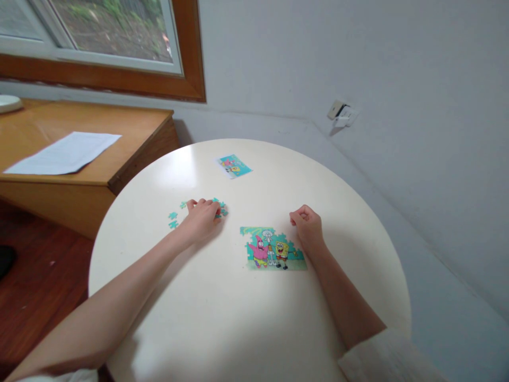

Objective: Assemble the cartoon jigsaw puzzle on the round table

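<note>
My left hand (202, 217) is lowered over a loose group of teal jigsaw pieces (223, 205) on the left half of the table. Its fingers are bent and somewhat apart, with the tips partly hidden among the pieces. A few more pieces (173, 224) lie just left of that hand. Right of centre is a partly assembled cartoon jigsaw puzzle (260, 255), its upper right edge stepped with open gaps. My right hand (309, 225) rests beside its upper right corner, fingers curled closed; whatever they may hold is hidden.
A small picture card (235, 165) in similar colours lies toward the far side of the round white table (207, 318). On the left stands a wooden desk (139, 119) with a white paper sheet (66, 153). A wall socket with a plug (345, 115) is at the right.
</note>
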Available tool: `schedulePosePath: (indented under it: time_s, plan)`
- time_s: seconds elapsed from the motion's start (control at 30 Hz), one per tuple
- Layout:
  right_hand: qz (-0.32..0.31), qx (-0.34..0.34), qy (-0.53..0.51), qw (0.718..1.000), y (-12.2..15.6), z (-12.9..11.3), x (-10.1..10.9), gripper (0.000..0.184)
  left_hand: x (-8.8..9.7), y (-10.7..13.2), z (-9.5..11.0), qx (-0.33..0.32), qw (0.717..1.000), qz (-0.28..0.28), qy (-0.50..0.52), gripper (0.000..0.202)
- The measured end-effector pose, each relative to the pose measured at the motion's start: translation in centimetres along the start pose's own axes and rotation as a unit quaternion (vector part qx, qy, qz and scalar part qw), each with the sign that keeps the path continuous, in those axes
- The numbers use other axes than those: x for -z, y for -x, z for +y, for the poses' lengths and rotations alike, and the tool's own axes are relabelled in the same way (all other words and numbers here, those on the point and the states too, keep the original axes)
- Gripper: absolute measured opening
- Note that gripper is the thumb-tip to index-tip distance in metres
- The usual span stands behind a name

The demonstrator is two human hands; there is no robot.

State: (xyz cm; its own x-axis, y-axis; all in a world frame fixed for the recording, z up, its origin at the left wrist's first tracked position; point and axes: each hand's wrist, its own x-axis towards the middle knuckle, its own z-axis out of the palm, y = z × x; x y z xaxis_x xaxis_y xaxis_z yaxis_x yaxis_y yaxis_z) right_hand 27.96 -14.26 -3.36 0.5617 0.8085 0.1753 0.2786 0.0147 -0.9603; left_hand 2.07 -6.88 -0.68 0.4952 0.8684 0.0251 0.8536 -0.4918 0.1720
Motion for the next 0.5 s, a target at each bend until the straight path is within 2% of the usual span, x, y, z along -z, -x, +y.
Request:
schedulePosePath:
  time_s: [0.27,0.5]
  plan:
    - [0.000,-0.012,-0.007,1.000,0.1,-0.3,-0.1,0.014,0.5,0.0,0.0,-0.011,0.999,-0.007,0.038,0.018]
    - [0.000,-0.015,-0.004,1.000,0.1,-0.2,-0.1,0.014,1.2,0.3,0.3,0.005,0.994,0.014,0.110,0.026]
